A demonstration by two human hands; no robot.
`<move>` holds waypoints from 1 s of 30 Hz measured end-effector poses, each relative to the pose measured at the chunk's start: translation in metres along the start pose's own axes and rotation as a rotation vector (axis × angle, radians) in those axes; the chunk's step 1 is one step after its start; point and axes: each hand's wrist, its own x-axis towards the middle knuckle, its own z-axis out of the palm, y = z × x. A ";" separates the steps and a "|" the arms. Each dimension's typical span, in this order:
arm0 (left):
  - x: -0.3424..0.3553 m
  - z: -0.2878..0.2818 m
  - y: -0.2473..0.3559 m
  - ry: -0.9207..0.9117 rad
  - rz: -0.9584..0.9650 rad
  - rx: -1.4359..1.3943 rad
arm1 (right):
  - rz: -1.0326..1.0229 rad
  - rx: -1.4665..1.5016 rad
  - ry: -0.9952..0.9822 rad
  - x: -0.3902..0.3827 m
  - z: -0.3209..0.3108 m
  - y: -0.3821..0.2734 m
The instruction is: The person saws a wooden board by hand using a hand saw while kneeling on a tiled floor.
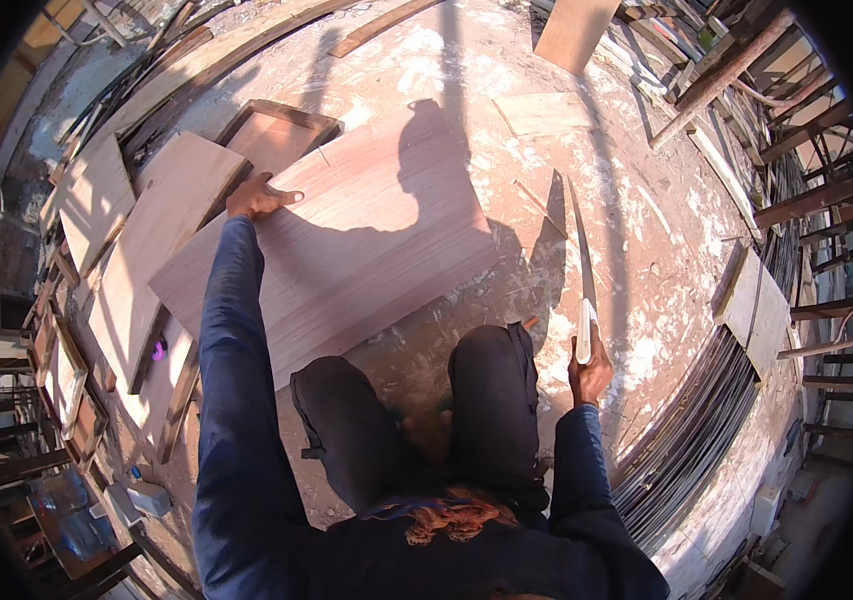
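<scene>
A large, reddish plywood sheet (387,265) lies at an angle in front of my knees, with shadow across much of its face. My left hand (261,197) grips it at the far left edge, its thumb stretched over the top face; the other fingers are partly hidden. To the right of my knees, my right hand (592,373) is closed round the pale handle of a hand saw (585,265). The saw's long, narrow blade points away from me, apart from the sheet and to its right.
Stacked wooden panels (172,215) and a shallow framed panel (277,138) lie left of the sheet. A thin board (544,114) rests on the dusty floor (507,60) ahead. On the right is a bundle of metal rods (692,440), with a flat board (755,312) at its far end.
</scene>
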 end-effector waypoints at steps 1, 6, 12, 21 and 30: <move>0.009 -0.004 -0.012 -0.017 -0.013 -0.023 | 0.047 -0.056 -0.111 -0.014 0.006 0.003; 0.042 0.012 -0.001 -0.100 0.054 -0.176 | -0.014 -0.114 -0.369 -0.074 0.038 0.053; 0.070 0.039 -0.016 0.031 0.037 -0.041 | 0.066 -0.177 -0.718 -0.110 0.071 0.076; 0.022 0.048 0.013 -0.020 -0.008 0.136 | 0.318 0.046 -0.866 -0.102 0.011 0.047; -0.288 -0.003 0.107 -0.433 0.076 -0.182 | 0.432 0.206 -1.183 -0.048 -0.229 -0.007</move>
